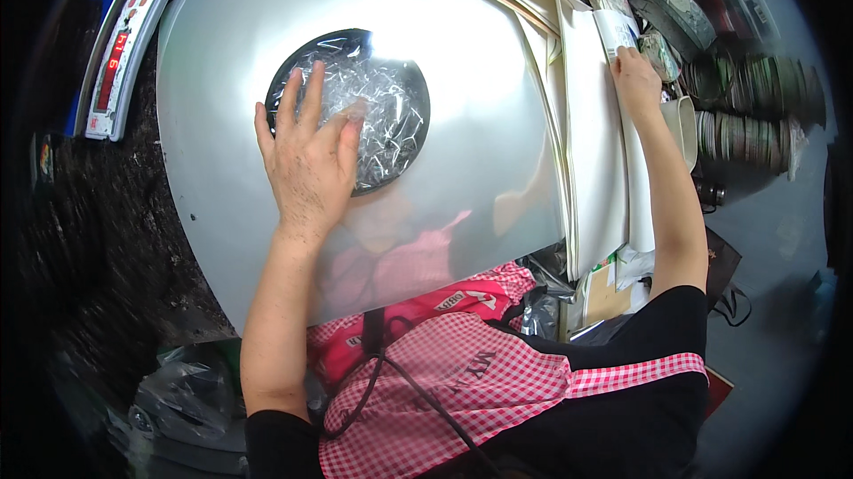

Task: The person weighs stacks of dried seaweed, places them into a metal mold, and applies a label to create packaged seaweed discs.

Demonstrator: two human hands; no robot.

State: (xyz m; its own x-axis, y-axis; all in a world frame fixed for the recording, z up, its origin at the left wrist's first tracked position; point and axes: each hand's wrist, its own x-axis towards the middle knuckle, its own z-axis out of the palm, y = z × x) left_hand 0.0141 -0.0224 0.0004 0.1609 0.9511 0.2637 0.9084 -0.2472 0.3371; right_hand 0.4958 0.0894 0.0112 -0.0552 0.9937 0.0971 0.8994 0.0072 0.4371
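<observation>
A round black dish (272,89) holds many crumpled strips of clear plastic film (393,126). My left hand (306,152) is over its near left part, thumb and forefinger together above the film and the other fingers spread. Whether a clear strip is pinched there cannot be made out. The dish is on a large, shiny silver-grey sheet (466,146), which reflects the light and the pink apron. At the right, my right hand (638,79) has its fingers curled against a white rolled sheet (610,29) that bears printing; I cannot see whether they grip it.
A scale display (123,59) with red digits stands at the left on a dark, stained surface (100,212). Large white sheets (596,166) are stacked along the right. Beyond them are stacks of round discs (743,139). A clear plastic bag (190,386) lies at lower left.
</observation>
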